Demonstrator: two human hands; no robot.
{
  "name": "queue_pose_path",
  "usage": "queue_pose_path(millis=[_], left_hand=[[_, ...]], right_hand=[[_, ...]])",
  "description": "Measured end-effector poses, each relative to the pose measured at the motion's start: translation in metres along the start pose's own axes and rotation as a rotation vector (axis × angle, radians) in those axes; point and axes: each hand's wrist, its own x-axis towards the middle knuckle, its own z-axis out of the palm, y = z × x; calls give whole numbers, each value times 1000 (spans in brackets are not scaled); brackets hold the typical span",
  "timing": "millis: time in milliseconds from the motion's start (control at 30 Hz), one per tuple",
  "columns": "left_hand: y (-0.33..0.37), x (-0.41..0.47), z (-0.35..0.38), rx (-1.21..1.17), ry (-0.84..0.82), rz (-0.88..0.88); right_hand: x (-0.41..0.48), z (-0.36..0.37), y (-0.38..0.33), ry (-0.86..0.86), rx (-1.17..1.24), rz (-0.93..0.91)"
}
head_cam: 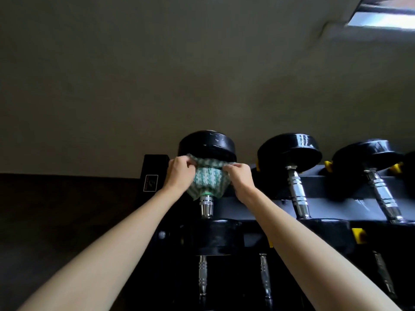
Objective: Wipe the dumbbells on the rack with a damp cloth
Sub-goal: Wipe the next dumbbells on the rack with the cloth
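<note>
Against a plain grey wall (157,75), the left hand (179,173) and right hand (241,178) each pinch the green cloth (207,181) draped between them over a dumbbell (207,144) handle.

We have open room above the black round-headed dumbbell (207,143), along the beige wall (157,75). Black rack post (155,169) crowds its left; neighbouring chrome-handled dumbbell (289,151) narrows the gap on its right.
</note>
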Motion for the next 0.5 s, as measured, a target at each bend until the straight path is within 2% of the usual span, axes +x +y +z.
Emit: queue_pose_path(millis=[100,300,500], left_hand=[[-1,3,4,-25,-35,-63],[-6,13,26,-36,-179,-247],[-21,4,29,14,-178,-100]], right_hand=[[-3,9,1,-71,84,87],[-4,17,-1,-197,-33,160],[-10,7,14,-298,-162,148]])
